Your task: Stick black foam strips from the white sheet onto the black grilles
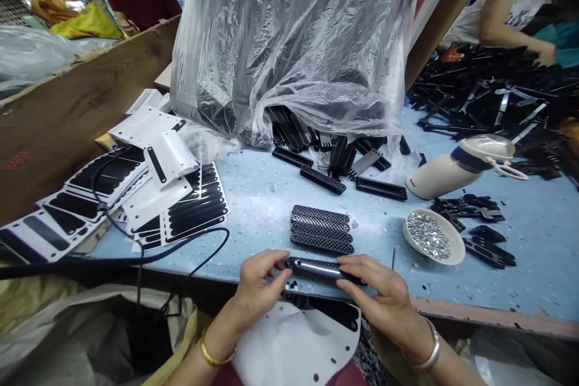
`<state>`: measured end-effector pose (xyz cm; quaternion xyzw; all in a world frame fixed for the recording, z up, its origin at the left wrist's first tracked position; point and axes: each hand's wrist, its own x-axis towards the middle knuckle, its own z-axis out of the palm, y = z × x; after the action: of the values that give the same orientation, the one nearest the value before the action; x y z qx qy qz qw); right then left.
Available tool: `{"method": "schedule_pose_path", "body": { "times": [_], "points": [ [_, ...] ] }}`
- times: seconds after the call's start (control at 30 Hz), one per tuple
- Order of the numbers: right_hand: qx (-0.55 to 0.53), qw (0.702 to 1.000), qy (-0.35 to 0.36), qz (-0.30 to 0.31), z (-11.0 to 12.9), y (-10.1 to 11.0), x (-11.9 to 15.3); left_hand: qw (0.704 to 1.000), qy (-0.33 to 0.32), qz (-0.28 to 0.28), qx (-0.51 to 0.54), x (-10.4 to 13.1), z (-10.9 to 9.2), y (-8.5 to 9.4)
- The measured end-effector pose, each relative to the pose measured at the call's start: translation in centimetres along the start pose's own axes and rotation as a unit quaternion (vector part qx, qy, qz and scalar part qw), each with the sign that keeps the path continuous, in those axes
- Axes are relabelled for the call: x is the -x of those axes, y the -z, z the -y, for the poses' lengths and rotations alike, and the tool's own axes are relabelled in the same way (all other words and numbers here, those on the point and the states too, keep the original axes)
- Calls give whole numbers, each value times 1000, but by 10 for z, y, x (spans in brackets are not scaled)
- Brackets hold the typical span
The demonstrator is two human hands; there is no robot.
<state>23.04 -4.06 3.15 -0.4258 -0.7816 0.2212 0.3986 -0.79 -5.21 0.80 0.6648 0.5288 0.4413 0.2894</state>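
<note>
A glossy black strip-shaped part (316,268) lies level at the front edge of the blue table, held at both ends. My left hand (265,280) pinches its left end between thumb and fingers. Its right end is between the thumb and fingers of my right hand (373,283). Just beyond it, several black parts with a mesh pattern (321,229) lie side by side in a neat group. Below my hands, a white sheet with black strip stickers (294,344) rests on my lap.
A bowl of small metal pieces (433,236) and a bottle (446,172) stand right. Sticker sheets (194,205) and a cable (181,247) lie left. Behind, a plastic bag (289,54) spills black parts. Two people sit beyond, one at each side.
</note>
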Motion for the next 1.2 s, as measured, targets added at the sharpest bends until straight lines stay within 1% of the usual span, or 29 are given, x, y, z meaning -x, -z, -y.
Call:
{"method": "schedule_pose_path", "body": {
  "times": [0.1, 0.33, 0.4, 0.5, 0.57, 0.67, 0.77, 0.9, 1.2],
  "points": [
    [8, 1000, 8, 8, 1, -3, -4, 1000, -15, -7, -8, 1, 1, 0],
    [18, 999, -15, 29, -2, -6, -3, 996, -79, -2, -36, 2, 2, 1],
    [19, 999, -16, 32, -3, -6, -3, 992, -103, -14, -72, 4, 1, 2],
    [14, 999, -20, 32, -2, -6, -4, 971, -154, -26, -178, 12, -2, 2],
    [8, 999, -27, 31, -2, -7, -4, 954, -177, -10, -240, 21, -2, 2],
    [4, 999, -31, 30, -2, -8, -4, 942, -195, 22, -271, 34, -1, 0],
    [5, 999, -26, 31, -4, -9, -4, 939, -198, 43, -277, 42, 2, -4],
    [13, 999, -17, 38, -6, -10, -2, 939, -194, 58, -277, 46, 2, -9],
    [30, 999, -7, 45, -8, -11, 0, 937, -186, 47, -291, 40, -2, -14]
  ]
}}
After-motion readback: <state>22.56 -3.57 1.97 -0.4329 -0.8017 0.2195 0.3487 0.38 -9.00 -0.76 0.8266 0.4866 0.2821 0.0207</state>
